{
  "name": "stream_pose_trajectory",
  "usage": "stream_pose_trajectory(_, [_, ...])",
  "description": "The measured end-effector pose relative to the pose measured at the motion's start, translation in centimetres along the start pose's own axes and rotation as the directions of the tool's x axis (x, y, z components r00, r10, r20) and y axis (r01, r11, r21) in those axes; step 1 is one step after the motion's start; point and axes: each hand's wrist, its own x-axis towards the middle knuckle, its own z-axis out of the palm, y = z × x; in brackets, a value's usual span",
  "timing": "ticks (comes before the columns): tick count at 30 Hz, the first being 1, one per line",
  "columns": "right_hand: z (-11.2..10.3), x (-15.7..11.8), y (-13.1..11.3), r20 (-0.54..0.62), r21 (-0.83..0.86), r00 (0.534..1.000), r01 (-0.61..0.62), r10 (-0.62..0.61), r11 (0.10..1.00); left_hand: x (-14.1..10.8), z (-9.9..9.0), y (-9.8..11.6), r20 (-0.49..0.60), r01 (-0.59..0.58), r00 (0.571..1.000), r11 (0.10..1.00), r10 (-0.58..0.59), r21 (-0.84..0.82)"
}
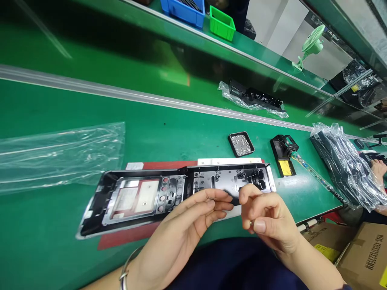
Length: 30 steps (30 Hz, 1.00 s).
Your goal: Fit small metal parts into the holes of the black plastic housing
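My right hand (pixel 269 221) is closed in a pinch, with a tiny metal piece (pixel 251 222) between thumb and fingertips; its exact kind is too small to make out. Facing it, my left hand (pixel 193 221) is open with long, outstretched fingers. Its thumb lies near the index finger, and a dark speck shows between them. Both hands hover in front of a long black plastic housing (pixel 189 181), which lies face down with its ribbed inside showing. A rectangular framed window is at its left end. Behind it stands a small black tray (pixel 242 144) of tiny metal parts.
Beneath the housing is a red and white fixture (pixel 130 236). A clear plastic bag (pixel 66 155) lies left. On the right are a black stand with a yellow sponge (pixel 285 168), a cabled tool (pixel 314 173), bagged black parts (pixel 347 165), cardboard boxes (pixel 363 253) and another person's hand (pixel 377 169).
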Motion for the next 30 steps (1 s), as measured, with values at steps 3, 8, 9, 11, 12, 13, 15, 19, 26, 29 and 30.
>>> stream_pose_trajectory(3, [-0.1,-0.2,0.0,0.019,-0.047,1.000,-0.006,0.006,0.999,0.0,-0.1,0.1,0.014,-0.009,1.000,1.000,0.008,0.029])
stream_pose_trajectory(8, [-0.2,-0.1,0.3,0.017,-0.043,1.000,0.001,-0.001,0.999,-0.1,-0.2,0.1,0.066,-0.011,0.998,0.999,0.008,0.048])
stream_pose_trajectory(9, [-0.2,-0.1,0.3,0.015,-0.050,1.000,0.012,-0.011,0.999,-0.1,-0.2,0.1,0.066,-0.014,0.998,0.999,0.012,0.033])
stream_pose_trajectory(11, [-0.3,-0.2,0.3,0.009,-0.101,0.999,0.035,-0.034,0.994,-0.3,-0.3,0.2,0.064,0.001,0.998,1.000,-0.001,0.001])
stream_pose_trajectory(12, [-0.4,-0.4,0.2,0.003,-0.147,0.999,0.047,-0.048,0.988,-0.4,-0.4,0.2,0.071,0.023,0.997,1.000,-0.022,-0.010])
stream_pose_trajectory(13, [-0.6,-0.6,-0.1,-0.006,-0.205,0.998,0.060,-0.063,0.977,-0.5,-0.5,0.2,0.086,0.053,0.995,0.998,-0.051,-0.019])
stream_pose_trajectory(15, [-1.0,-1.2,-0.7,-0.034,-0.350,0.994,0.082,-0.101,0.933,-0.8,-0.9,0.1,0.135,0.126,0.984,0.991,-0.119,-0.039])
stream_pose_trajectory(19, [-2.3,-1.7,-2.2,-0.028,-0.674,0.968,0.167,-0.251,0.719,-1.0,-1.9,-0.5,0.257,0.263,0.937,0.962,-0.236,-0.078])
stream_pose_trajectory(26, [-4.0,0.3,-2.7,0.147,-0.959,0.931,0.217,-0.334,0.181,-0.3,-3.4,-2.1,0.336,0.347,0.870,0.932,-0.360,0.102])
stream_pose_trajectory(29, [-4.4,1.4,-2.9,0.195,-0.974,0.937,0.219,-0.290,0.052,0.0,-3.9,-2.6,0.335,0.352,0.857,0.920,-0.391,0.172])
stream_pose_trajectory(30, [-4.5,1.7,-2.9,0.201,-0.977,0.940,0.213,-0.276,0.016,0.1,-4.0,-2.7,0.334,0.361,0.853,0.915,-0.402,0.178])
